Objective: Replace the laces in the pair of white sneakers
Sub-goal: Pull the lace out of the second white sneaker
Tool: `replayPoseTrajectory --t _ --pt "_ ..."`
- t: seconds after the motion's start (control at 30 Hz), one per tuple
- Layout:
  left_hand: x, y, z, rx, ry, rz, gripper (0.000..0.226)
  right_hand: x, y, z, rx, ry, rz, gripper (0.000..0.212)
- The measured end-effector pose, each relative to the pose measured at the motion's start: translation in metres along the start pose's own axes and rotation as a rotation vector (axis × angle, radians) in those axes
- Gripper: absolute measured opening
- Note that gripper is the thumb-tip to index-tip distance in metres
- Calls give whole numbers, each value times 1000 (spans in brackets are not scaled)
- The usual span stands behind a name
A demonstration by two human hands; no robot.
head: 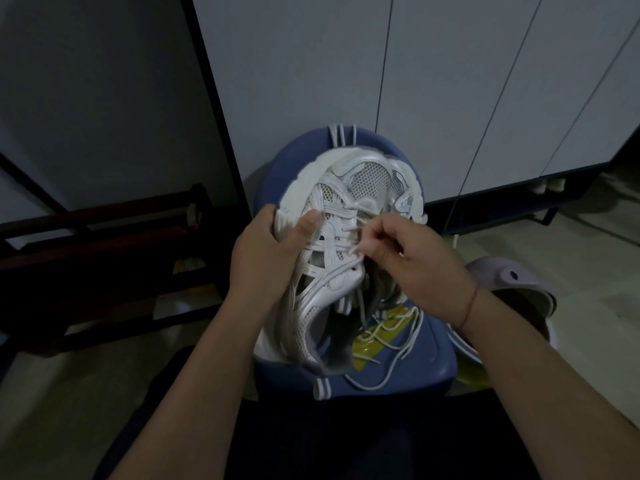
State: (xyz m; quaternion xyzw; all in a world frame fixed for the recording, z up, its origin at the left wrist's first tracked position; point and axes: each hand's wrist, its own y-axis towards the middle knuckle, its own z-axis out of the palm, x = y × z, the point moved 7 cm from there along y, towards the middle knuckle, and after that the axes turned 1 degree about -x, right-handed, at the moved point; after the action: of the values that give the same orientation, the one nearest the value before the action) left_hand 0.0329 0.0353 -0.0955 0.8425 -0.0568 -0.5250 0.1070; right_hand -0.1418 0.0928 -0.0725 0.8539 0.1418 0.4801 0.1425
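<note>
The white sneaker (367, 181) is lying on a blue stool (429, 362), toe pointing away. The left hand (270, 251) is clasping its side, thumb pressing on the upper. The right hand (415, 261) is working at the middle eyelets, its grip pinching a lace (356, 245). A loose lace (391, 327) is trailing across the seat, so a hard tug is likely risking a tangle or dragging the shoe off
</note>
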Motion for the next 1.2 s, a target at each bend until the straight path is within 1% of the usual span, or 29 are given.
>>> replayPoseTrajectory --t 0.07,0.1,0.13,0.2,0.3,0.4,0.5,0.57,0.63,0.67,0.73,0.87,1.1,1.17,1.2 --pt "-2 0 0 -7 -26 5 44 -11 2 -6 -70 212 74 12" --pt "-3 0 1 -8 -29 12 43 -18 2 -7 -92 290 126 13" --pt "-4 0 1 -10 -24 16 42 -23 3 -7 -100 316 158 15" --pt "-3 0 1 -15 0 14 41 -21 4 -5 -92 240 135 16" --pt "-2 -1 1 -18 39 20 41 -8 2 0 -54 136 35 10" --pt "-4 -2 1 -15 74 38 44 -2 1 4 -28 -45 -21 17" --pt "-5 -4 3 4 123 53 42 -1 4 2 -63 -154 -51 24" --pt "-6 -5 2 1 127 53 42 -4 4 -1 -71 -143 -40 23" --pt "-6 -4 1 -18 128 53 47 -4 2 0 -54 -102 -28 21" --pt "-6 -4 0 -27 131 56 49 -4 1 0 -44 -97 -26 23" --pt "-7 -4 -1 -37 128 58 51 -1 0 2 -35 -139 -52 30" --pt "-7 -5 2 -25 128 62 47 -2 1 0 -51 -188 -63 27" --pt "-5 -4 2 -47 102 56 50 -1 1 1 -62 -267 -75 31" --pt "-4 -4 1 -43 103 57 52 -1 0 3 -51 -187 -67 24" --pt "-3 -4 1 -40 93 53 52 -5 1 3 -50 -93 -35 23"
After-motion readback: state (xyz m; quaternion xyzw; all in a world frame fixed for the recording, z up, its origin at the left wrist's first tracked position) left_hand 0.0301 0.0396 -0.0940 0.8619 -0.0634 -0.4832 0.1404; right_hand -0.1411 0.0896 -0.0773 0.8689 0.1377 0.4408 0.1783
